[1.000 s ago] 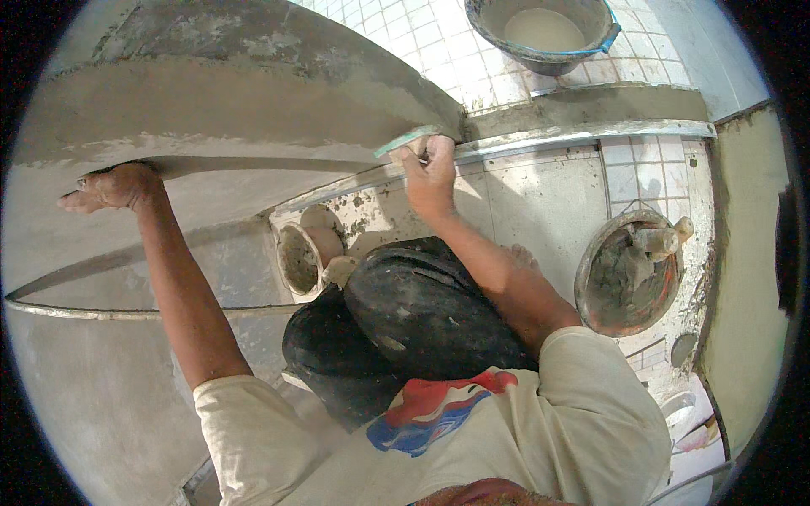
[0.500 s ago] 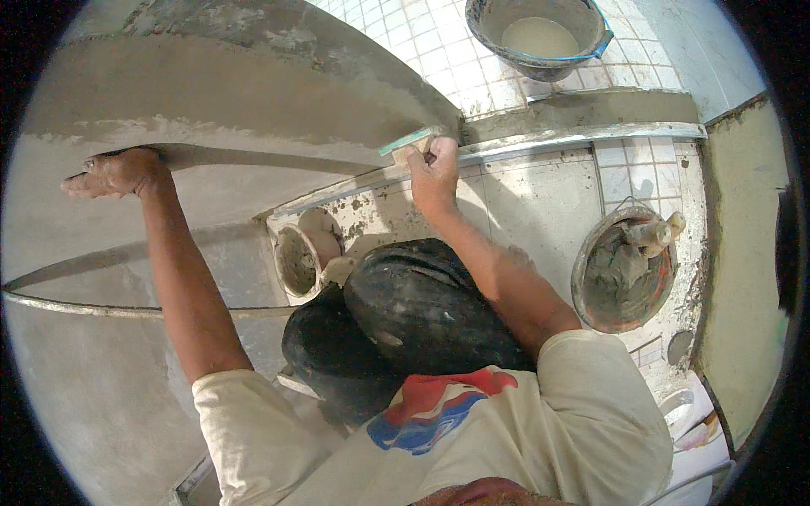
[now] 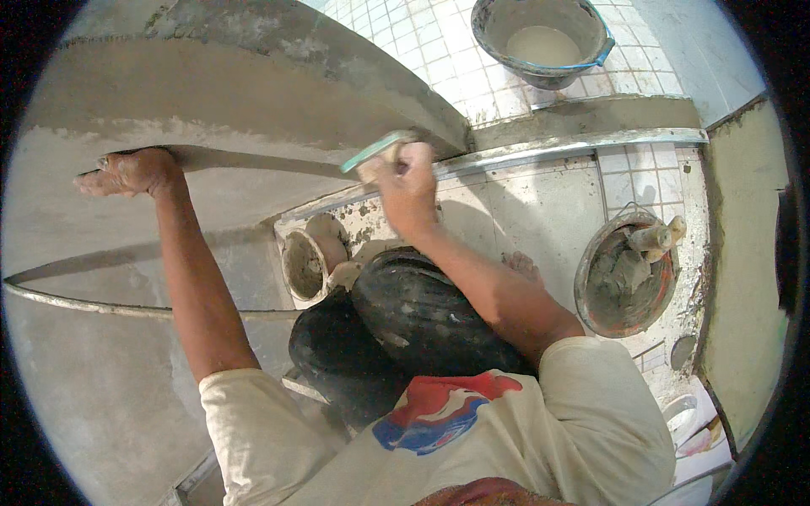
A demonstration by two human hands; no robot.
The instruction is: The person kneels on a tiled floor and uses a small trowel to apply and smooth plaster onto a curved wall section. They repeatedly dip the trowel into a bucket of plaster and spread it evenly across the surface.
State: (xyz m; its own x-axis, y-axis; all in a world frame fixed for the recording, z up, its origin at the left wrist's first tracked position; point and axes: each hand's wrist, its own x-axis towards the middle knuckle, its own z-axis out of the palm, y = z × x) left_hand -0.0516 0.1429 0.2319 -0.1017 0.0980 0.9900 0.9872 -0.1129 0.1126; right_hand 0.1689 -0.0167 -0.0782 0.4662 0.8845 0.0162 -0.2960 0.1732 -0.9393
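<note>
The right hand (image 3: 411, 187) is closed around the pale block of a flat tool (image 3: 369, 160) with a green edge. Slight blur softens both, and the fingers' far side is hidden, so their full wrap around the block cannot be made out. The tool is near the middle of the scene, in front of the grey plastered wall (image 3: 253, 105); whether its edge touches the plaster cannot be told.

The left hand (image 3: 133, 173) is farther left, by the same wall, fingers pointing left. Its underside is out of sight, so I cannot tell whether it lies flat or curls around something. A dark band, seemingly shadow, stretches right from it.

At the far side, a black bucket (image 3: 553, 82) with a blue handle holds cloudy grey liquid; the frame cuts off its far rim. On the right, a round basin (image 3: 585, 291) contains grey mortar and a handled implement (image 3: 651, 239), whose lower part is hard to make out. Left of the dark-trousered knees (image 3: 422, 312), a small pail (image 3: 329, 250) is tipped toward the viewer, its contents unclear. A bare foot (image 3: 523, 265) shows only partly beyond the right forearm.
</note>
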